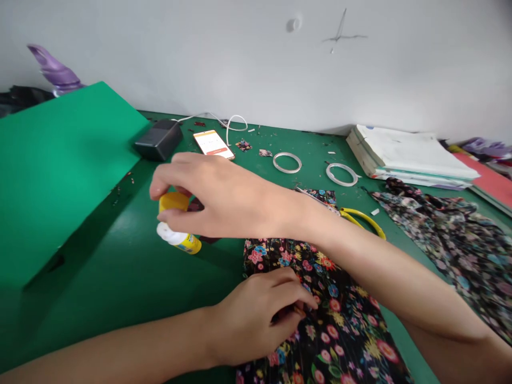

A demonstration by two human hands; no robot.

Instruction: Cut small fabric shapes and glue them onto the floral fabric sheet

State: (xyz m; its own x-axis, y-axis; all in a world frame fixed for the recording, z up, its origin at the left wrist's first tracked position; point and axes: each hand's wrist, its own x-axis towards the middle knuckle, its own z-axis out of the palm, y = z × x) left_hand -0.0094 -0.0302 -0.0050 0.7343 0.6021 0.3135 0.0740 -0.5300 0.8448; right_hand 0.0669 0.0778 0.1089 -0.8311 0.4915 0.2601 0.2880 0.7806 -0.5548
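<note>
My right hand [224, 197] reaches across to the left, its thumb and fingers closed round a yellow cap [174, 201]. Just below that cap is a small glue bottle [184, 241] with a white top and yellow body, tilted over the green table. On the black floral fabric [332, 325] rests my left hand [264, 314], fingers curled and pressed together near the cloth; whether they pinch anything is hidden. Yellow-handled scissors [366, 217] lie beyond the fabric, partly covered by my right forearm.
A green board [72, 170] slants at the left beside a black box [159, 140]. Behind are a lit phone [213, 144] and two clear rings [287, 162]. Stacked papers [416, 152] and crumpled floral cloth [452, 250] lie at the right.
</note>
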